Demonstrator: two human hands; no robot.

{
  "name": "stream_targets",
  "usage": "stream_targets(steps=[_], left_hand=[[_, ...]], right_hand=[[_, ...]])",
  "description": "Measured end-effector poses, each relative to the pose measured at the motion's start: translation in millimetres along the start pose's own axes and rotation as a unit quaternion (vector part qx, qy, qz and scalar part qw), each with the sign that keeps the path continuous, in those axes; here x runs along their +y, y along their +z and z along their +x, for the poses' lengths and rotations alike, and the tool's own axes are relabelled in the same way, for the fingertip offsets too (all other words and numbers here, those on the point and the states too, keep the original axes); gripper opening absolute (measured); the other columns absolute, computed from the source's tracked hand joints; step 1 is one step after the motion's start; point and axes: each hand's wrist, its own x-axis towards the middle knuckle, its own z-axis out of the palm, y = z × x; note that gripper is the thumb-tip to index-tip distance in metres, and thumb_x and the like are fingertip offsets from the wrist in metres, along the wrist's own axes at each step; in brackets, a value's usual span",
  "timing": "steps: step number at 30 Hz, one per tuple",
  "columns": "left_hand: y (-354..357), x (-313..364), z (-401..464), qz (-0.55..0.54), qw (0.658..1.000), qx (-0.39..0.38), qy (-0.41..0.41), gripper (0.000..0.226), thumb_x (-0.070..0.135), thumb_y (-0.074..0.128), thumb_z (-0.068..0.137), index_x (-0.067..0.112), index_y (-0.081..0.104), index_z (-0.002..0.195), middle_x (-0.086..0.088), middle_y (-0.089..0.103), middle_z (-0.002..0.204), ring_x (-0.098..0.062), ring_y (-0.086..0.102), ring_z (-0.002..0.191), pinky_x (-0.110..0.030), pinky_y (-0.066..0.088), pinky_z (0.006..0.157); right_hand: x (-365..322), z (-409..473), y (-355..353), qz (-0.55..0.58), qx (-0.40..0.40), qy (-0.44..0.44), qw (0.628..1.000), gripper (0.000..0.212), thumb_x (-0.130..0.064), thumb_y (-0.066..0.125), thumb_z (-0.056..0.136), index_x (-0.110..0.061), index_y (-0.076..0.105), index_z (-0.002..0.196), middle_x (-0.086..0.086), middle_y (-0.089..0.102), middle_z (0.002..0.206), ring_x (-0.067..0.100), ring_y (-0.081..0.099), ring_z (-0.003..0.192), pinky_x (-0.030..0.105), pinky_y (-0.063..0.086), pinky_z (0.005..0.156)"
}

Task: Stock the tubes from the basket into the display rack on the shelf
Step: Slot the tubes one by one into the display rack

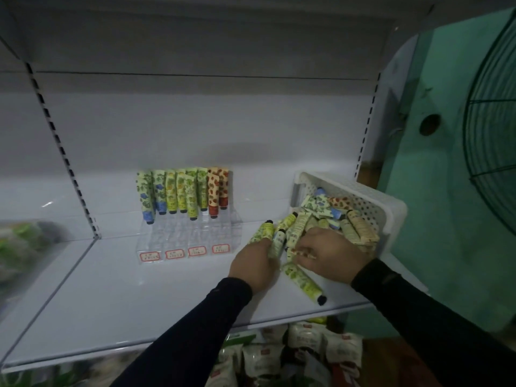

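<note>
**Both hands in the spilled tubes beside the basket**

I saw my left hand (255, 263) curled round a few green-patterned tubes (272, 234), their black caps pointing up and away from me. My right hand (328, 254) lay over the pile just in front of the basket (391, 216), fingers bent down among the tubes; I could not tell whether it actually held one or only touched them. The white basket lay tipped on its side at the right end of the shelf (125, 289), tubes spilling from its mouth onto the shelf. One green tube (303, 282) lay alone between my wrists, cap toward the shelf's front edge. The clear display rack (192, 238) stood well to the left of my hands, its back rows already holding upright tubes in blue, yellow, green and red patterns, with four red-bordered labels (184, 253) along its front.
</note>
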Motion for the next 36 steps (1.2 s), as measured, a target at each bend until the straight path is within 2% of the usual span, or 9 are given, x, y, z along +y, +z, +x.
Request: stream_targets(steps=[5,12,17,19,22,26,31,33,36], left_hand=[[-13,-11,-5,0.023,0.999,-0.009,-0.021,0.022,0.017,0.054,0.093,0.006,0.058,0.111,-0.017,0.065,0.110,-0.033,0.059,0.100,-0.029,0.032,0.068],[-37,-23,-16,0.056,0.993,-0.096,-0.046,0.032,0.021,0.058,0.091,0.012,0.058,0.122,-0.010,0.063,0.117,-0.028,0.058,0.107,-0.026,0.038,0.076],[-40,-30,-20,0.067,0.990,-0.107,-0.064,0.016,0.033,0.055,0.093,0.017,0.052,0.093,0.000,0.055,0.091,-0.021,0.052,0.086,-0.028,0.036,0.070],[-36,-32,-20,0.042,0.994,-0.077,-0.060,0.019,0.037,0.054,0.092,0.019,0.054,0.092,0.000,0.059,0.088,-0.021,0.055,0.083,-0.028,0.038,0.069],[-30,-28,-19,0.027,0.998,-0.049,-0.038,0.013,0.028,0.051,0.096,0.016,0.055,0.091,-0.002,0.060,0.090,-0.023,0.055,0.082,-0.027,0.035,0.068],[-32,-36,-16,-0.115,0.988,-0.026,-0.096,0.014,0.023,0.050,0.099,0.009,0.051,0.101,-0.007,0.063,0.099,-0.024,0.056,0.082,-0.032,0.041,0.068],[-47,-41,-21,-0.410,0.899,0.005,-0.155,0.015,0.015,0.061,0.095,0.010,0.052,0.105,-0.013,0.073,0.098,-0.019,0.067,0.073,-0.034,0.055,0.070],[-51,-39,-26,-0.452,0.878,0.003,-0.158,0.018,0.005,0.062,0.092,0.008,0.050,0.103,-0.018,0.071,0.094,-0.025,0.067,0.075,-0.039,0.055,0.073],[-53,-37,-32,-0.479,0.870,0.013,-0.118,0.016,-0.001,0.057,0.093,0.011,0.045,0.096,-0.018,0.060,0.075,-0.028,0.057,0.067,-0.039,0.049,0.067]], right_hand=[[-7,-4,13,-0.005,-0.064,-0.006,0.998,0.048,-0.057,0.066,0.081,-0.010,0.067,0.088,0.006,0.060,0.091,0.016,0.052,0.090,0.035,0.046,0.082],[-13,5,22,0.024,-0.113,0.014,0.993,0.047,-0.051,0.068,0.082,-0.018,0.065,0.115,0.000,0.044,0.112,0.019,0.053,0.104,0.031,0.043,0.095],[-22,12,32,0.045,-0.079,0.015,0.996,0.022,-0.034,0.059,0.090,-0.022,0.065,0.074,-0.001,0.050,0.087,0.018,0.053,0.093,0.032,0.044,0.085],[-24,14,33,0.068,-0.057,0.015,0.996,0.039,-0.031,0.057,0.092,-0.031,0.039,0.057,-0.007,0.038,0.069,0.015,0.045,0.081,0.031,0.038,0.075],[-23,14,33,0.139,-0.028,0.033,0.989,0.044,-0.024,0.055,0.093,-0.012,0.034,0.056,0.015,0.036,0.059,0.031,0.041,0.065,0.033,0.030,0.062],[-19,13,30,0.277,0.004,0.101,0.956,0.037,-0.027,0.060,0.093,0.009,0.059,0.085,0.029,0.059,0.085,0.031,0.059,0.074,0.036,0.048,0.072],[-28,23,18,0.488,0.053,0.171,0.854,0.023,-0.024,0.065,0.092,-0.005,0.067,0.105,0.012,0.068,0.093,0.017,0.063,0.091,0.036,0.052,0.087],[-35,30,13,0.573,0.055,0.174,0.799,0.011,-0.017,0.065,0.092,-0.009,0.068,0.100,0.011,0.070,0.101,0.024,0.066,0.099,0.038,0.054,0.093],[-46,40,11,0.589,0.084,0.159,0.788,0.016,-0.017,0.068,0.088,-0.003,0.070,0.081,0.024,0.070,0.096,0.030,0.063,0.086,0.045,0.053,0.090]])
